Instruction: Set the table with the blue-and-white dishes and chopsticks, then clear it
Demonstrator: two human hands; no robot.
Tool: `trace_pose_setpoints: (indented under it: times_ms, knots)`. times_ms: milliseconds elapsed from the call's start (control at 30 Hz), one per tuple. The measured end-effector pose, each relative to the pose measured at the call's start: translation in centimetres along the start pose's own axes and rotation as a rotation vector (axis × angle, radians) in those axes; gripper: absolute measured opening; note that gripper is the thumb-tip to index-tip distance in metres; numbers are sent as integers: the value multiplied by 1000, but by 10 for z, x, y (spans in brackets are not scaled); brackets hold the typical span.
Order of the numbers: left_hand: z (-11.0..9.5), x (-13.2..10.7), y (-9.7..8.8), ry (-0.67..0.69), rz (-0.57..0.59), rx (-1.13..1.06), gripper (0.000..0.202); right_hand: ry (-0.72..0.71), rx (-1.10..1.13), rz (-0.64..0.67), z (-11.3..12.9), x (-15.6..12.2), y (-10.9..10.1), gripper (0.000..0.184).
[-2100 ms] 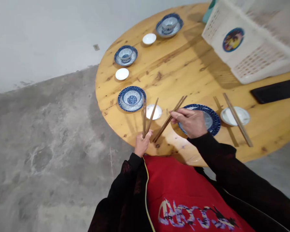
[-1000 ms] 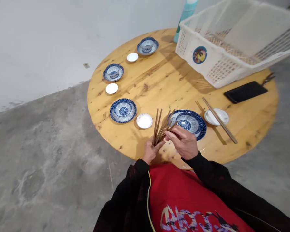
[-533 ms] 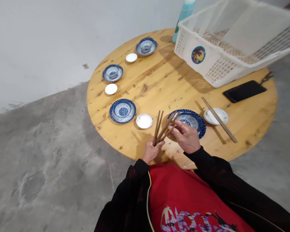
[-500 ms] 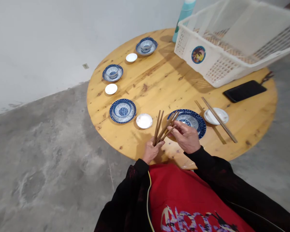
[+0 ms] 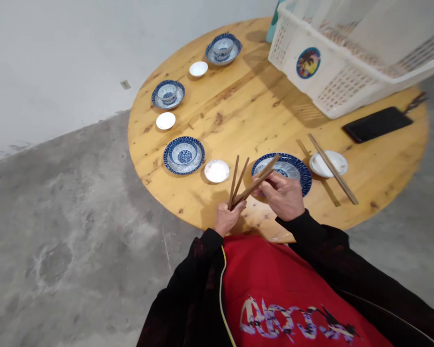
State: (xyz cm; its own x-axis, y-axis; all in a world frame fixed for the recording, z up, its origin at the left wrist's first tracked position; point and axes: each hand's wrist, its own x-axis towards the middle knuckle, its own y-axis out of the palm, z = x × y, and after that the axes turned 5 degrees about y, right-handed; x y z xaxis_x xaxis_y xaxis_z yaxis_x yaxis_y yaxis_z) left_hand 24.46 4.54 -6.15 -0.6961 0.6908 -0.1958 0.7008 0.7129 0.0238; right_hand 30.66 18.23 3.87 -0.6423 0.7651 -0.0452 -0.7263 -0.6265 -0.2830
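Observation:
My left hand (image 5: 229, 218) is closed round the lower ends of several brown chopsticks (image 5: 239, 182) near the table's front edge. My right hand (image 5: 282, 193) pinches some of the same chopsticks along their length, where they lean to the right. Behind my right hand, and partly covered by it, is a blue-patterned plate (image 5: 305, 179) with a bowl in it. To the right, a pair of chopsticks (image 5: 334, 169) rests across a small white dish (image 5: 339, 161). Left of my hands sits another small white dish (image 5: 217, 171).
More blue-patterned plates with bowls (image 5: 183, 155) and small white dishes (image 5: 165, 121) line the left side of the round wooden table (image 5: 238, 113). A white plastic basket (image 5: 332, 82) stands at the back right, with a black phone (image 5: 378, 124) in front of it.
My right hand has brought its chopsticks together into a tight bunch that slants right, while two others stand apart in my left hand. The view has shifted slightly.

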Motion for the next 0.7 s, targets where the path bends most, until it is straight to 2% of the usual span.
trace_pose_setpoints:
  times_ms: [133,300,500,700]
  knots:
    - [-1,-1,2,-21,-48,85,40,165,107,-49,-7,5,3,21]
    - [-4,-1,0,-31,-29,115,43,190,121,-79,-10,7,-1,22]
    - [-15,2,-1,-28,-164,-14,43,34,-32,-118,7,-1,-11,20]
    - [0,8,-12,17,-269,-8,48,-157,-181,-188,26,-17,-23,19]
